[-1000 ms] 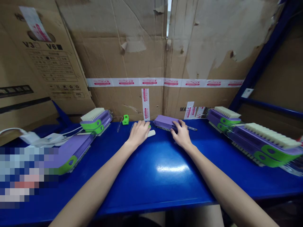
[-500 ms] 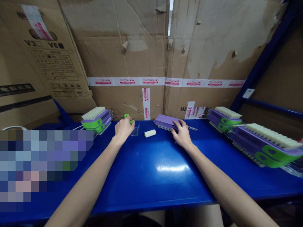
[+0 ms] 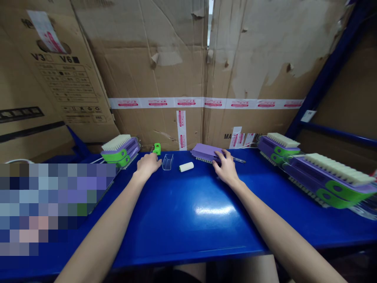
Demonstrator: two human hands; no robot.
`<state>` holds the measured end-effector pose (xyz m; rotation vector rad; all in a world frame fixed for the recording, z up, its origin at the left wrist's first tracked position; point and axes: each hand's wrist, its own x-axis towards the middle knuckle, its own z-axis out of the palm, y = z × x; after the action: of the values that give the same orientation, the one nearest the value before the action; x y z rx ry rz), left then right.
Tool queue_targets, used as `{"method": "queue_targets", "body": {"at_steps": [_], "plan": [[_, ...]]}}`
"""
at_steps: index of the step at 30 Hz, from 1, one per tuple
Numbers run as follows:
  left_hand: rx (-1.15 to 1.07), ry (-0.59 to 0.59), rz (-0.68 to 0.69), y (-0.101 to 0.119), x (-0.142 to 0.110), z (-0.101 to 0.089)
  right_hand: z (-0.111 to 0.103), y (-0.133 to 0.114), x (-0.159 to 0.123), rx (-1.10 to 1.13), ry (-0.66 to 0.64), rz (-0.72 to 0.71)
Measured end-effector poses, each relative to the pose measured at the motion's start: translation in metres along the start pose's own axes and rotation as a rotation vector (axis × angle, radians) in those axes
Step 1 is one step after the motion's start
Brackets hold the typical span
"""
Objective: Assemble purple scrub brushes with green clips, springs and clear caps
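Note:
My left hand (image 3: 147,164) rests on the blue table (image 3: 188,220) with its fingers curled under; anything inside them is hidden. Just beyond its fingertips lies a small green plastic part (image 3: 157,148). To its right stand a clear plastic piece (image 3: 167,162) and a small white roller (image 3: 186,167). My right hand (image 3: 226,169) grips the near end of a flat purple brush body (image 3: 204,151) that lies bristles down by the cardboard wall. A thin rod (image 3: 239,160) lies just right of that hand.
Finished purple-and-green brushes with white bristles lie in a row at the left (image 3: 119,149) and in a longer row at the right (image 3: 321,173). Cardboard boxes (image 3: 176,70) wall off the back. A blue shelf post (image 3: 324,74) rises at the right.
My left hand went left from the white roller to the green part, uncovering the clear piece, then drew back a little. The right hand stayed on the purple body.

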<state>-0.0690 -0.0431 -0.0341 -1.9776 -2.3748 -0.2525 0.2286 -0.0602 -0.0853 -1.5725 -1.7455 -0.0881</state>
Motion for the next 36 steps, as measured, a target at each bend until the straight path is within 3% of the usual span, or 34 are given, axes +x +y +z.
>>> {"method": "queue_targets", "body": {"at_steps": [8, 13, 18, 22, 32, 36], "plan": [[-0.009, 0.197, -0.002, -0.012, 0.010, 0.003, 0.001, 0.001, 0.000, -0.007, -0.003, -0.002], [0.059, 0.309, 0.148, -0.016, 0.016, 0.011, 0.002, 0.002, 0.000, 0.001, 0.005, -0.008], [0.126, 0.272, 0.208, -0.019, 0.019, 0.022, 0.003, 0.003, 0.000, 0.024, 0.021, -0.029], [0.110, 0.260, 0.219, -0.020, 0.019, 0.019, 0.004, 0.005, 0.000, 0.039, 0.027, -0.040], [0.092, 0.473, 0.261, -0.001, 0.008, -0.002, 0.001, 0.003, 0.001, 0.067, 0.010, -0.056], [0.032, 0.546, 0.397, 0.018, -0.001, -0.006, -0.005, -0.004, 0.002, 0.085, 0.084, -0.120]]}}
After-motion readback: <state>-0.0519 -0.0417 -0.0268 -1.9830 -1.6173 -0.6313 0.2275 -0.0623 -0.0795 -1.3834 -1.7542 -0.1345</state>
